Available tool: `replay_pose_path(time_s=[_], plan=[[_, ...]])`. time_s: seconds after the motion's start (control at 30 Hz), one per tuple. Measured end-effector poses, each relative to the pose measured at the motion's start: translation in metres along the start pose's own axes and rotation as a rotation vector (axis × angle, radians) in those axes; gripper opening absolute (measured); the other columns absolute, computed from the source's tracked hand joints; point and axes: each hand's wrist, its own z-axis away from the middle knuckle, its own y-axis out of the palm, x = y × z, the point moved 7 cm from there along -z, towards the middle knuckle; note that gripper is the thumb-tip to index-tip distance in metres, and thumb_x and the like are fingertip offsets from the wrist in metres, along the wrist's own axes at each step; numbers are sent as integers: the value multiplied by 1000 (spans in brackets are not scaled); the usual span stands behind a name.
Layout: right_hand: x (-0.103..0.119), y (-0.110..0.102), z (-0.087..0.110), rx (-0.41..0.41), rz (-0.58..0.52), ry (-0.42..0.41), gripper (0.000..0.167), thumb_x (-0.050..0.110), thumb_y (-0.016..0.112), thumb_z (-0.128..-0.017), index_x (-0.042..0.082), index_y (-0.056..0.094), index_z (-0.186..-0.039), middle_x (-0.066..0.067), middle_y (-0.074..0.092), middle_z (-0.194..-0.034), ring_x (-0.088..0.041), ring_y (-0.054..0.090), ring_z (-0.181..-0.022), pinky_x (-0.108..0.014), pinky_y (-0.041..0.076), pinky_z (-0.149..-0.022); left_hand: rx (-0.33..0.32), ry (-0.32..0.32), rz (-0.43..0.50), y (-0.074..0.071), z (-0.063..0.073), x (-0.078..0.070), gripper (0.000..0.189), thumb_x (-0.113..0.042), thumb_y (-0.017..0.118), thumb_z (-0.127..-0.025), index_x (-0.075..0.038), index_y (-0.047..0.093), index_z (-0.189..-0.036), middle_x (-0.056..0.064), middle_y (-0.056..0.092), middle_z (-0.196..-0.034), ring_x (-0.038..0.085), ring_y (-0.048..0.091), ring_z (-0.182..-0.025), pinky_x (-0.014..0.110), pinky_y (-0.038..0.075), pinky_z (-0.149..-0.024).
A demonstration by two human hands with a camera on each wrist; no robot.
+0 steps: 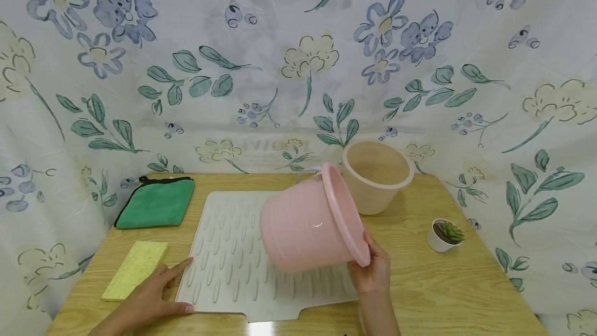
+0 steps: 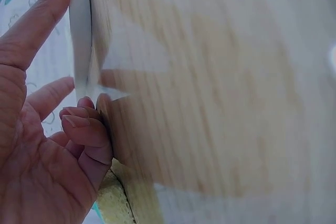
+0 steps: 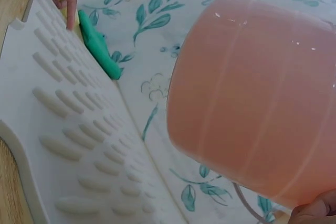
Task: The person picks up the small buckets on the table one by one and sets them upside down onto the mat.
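My right hand (image 1: 373,268) grips the rim of a pink bucket (image 1: 303,224), fingers up behind the rim and thumb underneath. The bucket is tipped on its side over the white ridged drying mat (image 1: 233,253), its mouth turned right and its base left. A thin handle shows behind it. In the right wrist view the bucket's side (image 3: 252,98) fills the right, above the mat (image 3: 84,135). My left hand (image 1: 151,292) touches the mat's left edge with its index fingertip and its front-left corner with the thumb; the left wrist view shows the other fingers bent.
A yellow sponge (image 1: 135,271) lies left of the mat, with a green zip pouch (image 1: 156,204) behind it. A cream bucket (image 1: 373,196) stands at the back right. Further right is a small potted succulent (image 1: 440,237). A flowered curtain (image 1: 261,66) surrounds the wooden table (image 1: 420,294).
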Motion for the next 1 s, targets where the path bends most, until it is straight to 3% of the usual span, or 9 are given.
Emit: replay_pose_path(time_s=[0.23, 0.37, 0.53, 0.67, 0.8, 0.9, 1.0], plan=[[-8, -2, 0, -43, 53, -1, 43, 7, 32, -107, -5, 69, -88, -10, 70, -79, -17, 62, -61, -23, 40, -48, 6, 18, 7, 0, 0, -1, 102, -49, 86, -71, -10, 38, -153, 5, 39, -90, 9, 33, -70, 23, 27, -60], [-14, -2, 0, -49, 75, 9, 45, 9, 30, -108, -3, 68, -87, -9, 69, -78, -16, 62, -61, -23, 42, -49, 7, 27, 13, -1, 0, -3, 102, -48, 84, -73, -8, 37, -153, 5, 41, -91, 10, 35, -73, 23, 29, -61], [-22, -5, 0, -50, 59, 36, 42, 9, 32, -107, -1, 67, -86, -8, 70, -80, -16, 67, -67, -22, 47, -52, -63, 65, 5, -9, 0, -15, 97, -46, 82, -77, -2, 38, -151, 3, 45, -86, 6, 38, -70, 22, 34, -59], [-27, -6, 1, -44, 53, 45, 41, 10, 33, -107, -1, 67, -88, -8, 71, -82, -16, 68, -69, -22, 50, -55, -82, 50, 123, -15, 1, -31, 95, -41, 81, -80, -7, 33, -154, 8, 51, -97, 5, 44, -65, 23, 41, -54], [-31, -7, 1, -27, 39, 49, 40, 10, 34, -107, -4, 70, -94, -10, 73, -88, -18, 71, -78, -24, 55, -65, -68, 17, 229, -18, -1, -50, 94, -37, 79, -83, -14, 26, -157, 18, 52, -123, 15, 57, -86, 28, 51, -68], [-33, -6, 2, -13, 32, 55, 40, 10, 34, -107, -4, 70, -98, -11, 74, -91, -19, 72, -82, -25, 56, -68, -128, 75, 252, -19, -2, -64, 91, -32, 78, -85, -17, 25, -158, 21, 48, -136, 29, 59, -106, 36, 53, -79], [-36, -6, 3, 3, 21, 63, 40, 10, 33, -107, -4, 70, -101, -12, 74, -93, -19, 73, -84, -26, 57, -70, -204, 158, 283, -19, -1, -76, 88, -25, 77, -87, -22, 25, -158, 23, 42, -142, 39, 58, -115, 44, 54, -83]])
